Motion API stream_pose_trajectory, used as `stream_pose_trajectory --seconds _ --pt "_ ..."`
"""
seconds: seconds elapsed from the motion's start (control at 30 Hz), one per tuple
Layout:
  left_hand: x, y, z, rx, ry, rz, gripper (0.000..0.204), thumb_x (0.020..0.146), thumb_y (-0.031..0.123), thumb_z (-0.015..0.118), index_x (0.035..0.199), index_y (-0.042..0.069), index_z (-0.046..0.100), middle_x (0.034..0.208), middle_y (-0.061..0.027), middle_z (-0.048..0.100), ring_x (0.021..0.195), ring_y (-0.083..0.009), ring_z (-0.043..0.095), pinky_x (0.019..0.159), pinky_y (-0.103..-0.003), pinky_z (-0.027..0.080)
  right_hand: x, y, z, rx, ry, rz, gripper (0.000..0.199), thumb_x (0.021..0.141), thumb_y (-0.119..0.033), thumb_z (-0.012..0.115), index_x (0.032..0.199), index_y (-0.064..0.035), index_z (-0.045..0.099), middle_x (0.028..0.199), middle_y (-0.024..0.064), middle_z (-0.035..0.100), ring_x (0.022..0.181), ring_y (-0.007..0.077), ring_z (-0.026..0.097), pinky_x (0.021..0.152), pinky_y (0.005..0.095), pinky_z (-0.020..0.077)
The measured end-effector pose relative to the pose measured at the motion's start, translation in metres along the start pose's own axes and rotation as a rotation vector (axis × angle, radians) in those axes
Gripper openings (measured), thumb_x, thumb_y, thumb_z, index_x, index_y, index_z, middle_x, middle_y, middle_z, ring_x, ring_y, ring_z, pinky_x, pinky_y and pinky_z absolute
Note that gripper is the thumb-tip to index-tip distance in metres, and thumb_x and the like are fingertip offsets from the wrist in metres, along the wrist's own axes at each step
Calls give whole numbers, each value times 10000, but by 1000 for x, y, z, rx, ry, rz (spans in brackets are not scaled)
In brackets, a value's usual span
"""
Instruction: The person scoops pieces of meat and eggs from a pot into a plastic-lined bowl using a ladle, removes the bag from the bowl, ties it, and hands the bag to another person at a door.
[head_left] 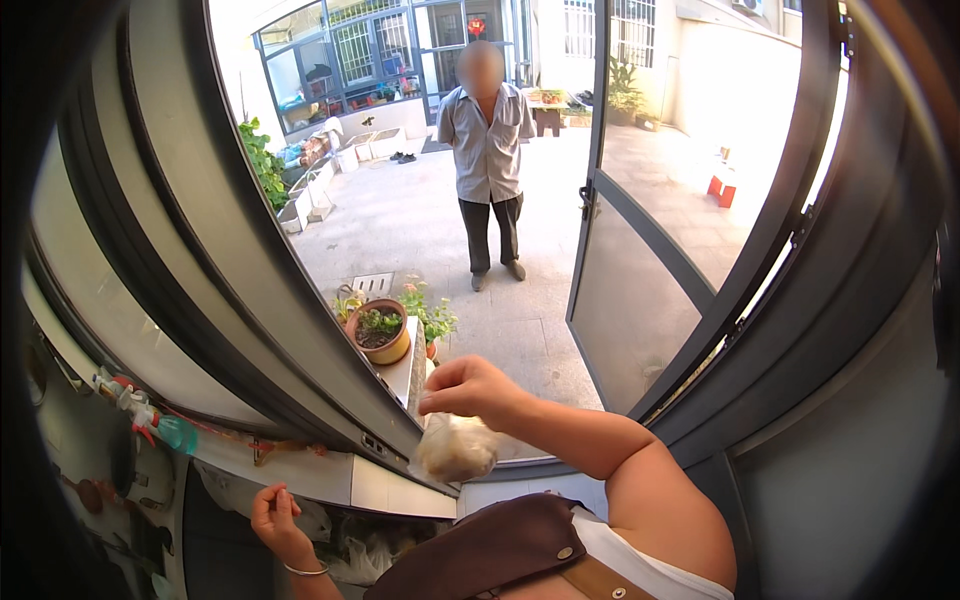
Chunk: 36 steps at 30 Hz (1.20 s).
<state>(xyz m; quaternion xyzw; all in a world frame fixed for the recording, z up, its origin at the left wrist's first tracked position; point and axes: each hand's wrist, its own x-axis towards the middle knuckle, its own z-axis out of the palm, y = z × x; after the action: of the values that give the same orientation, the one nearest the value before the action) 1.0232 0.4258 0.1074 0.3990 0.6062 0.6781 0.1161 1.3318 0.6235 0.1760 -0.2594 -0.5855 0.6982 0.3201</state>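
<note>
My right hand [472, 388] is raised in front of me at the doorway, its fingers pinched on the top of a knotted clear plastic bag [456, 449]. The bag hangs below the hand with something pale and lumpy inside, too blurred to name. Lower down on the left, my left hand [277, 522] is curled with its fingers drawn together, and nothing shows in it. A bracelet [306, 570] circles that wrist. Nearest to this hand are the white counter edge [330, 478] and some crumpled plastic bags [365, 560] below it.
An open glass door [640, 290] stands on the right. Outside, a person [490, 150] in a grey shirt faces me, arms behind the back. A potted plant [380, 333] sits on a ledge by the left door frame. A spray bottle [172, 432] lies at left.
</note>
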Motion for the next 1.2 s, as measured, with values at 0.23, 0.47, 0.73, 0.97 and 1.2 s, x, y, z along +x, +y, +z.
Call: stream_pose_trajectory --seconds 0.23,0.47,0.73,0.97,1.2 --pt "-10 -8 -6 44 -69 -62 65 905 14 573 911 -31 620 740 -33 550 614 -70 470 559 -205 403 5 3 -68 115 246 46 82 806 -99 718 807 -20 692 623 -15 584 476 39 435 437 189 280" --pt "-2 23 13 474 -162 489 98 809 -26 645 902 5 656 831 -113 610 702 -245 590 603 -332 474 24 -29 -141 -27 467 2 73 824 -71 678 791 -6 674 567 -22 502 429 43 327 413 224 213" --pt "11 68 100 719 -276 969 190 741 -20 673 927 20 667 918 -94 599 835 -304 561 741 -400 468 73 -48 -246 -109 589 27 81 800 -76 663 732 -39 638 549 -37 449 433 54 308 418 233 208" --pt "44 63 161 1223 -163 1097 264 871 137 619 1114 41 665 1292 -158 584 1305 -391 427 1119 -531 252 123 -66 -344 -183 644 88 67 779 -73 632 755 -21 666 568 -8 478 468 75 328 434 248 224" --pt "60 36 183 1596 26 936 431 919 300 602 1309 117 580 1445 -53 489 1387 -333 360 1165 -474 109 185 -74 -426 -197 759 154 121 839 -103 596 867 -1 656 537 -50 447 401 36 299 371 205 194"
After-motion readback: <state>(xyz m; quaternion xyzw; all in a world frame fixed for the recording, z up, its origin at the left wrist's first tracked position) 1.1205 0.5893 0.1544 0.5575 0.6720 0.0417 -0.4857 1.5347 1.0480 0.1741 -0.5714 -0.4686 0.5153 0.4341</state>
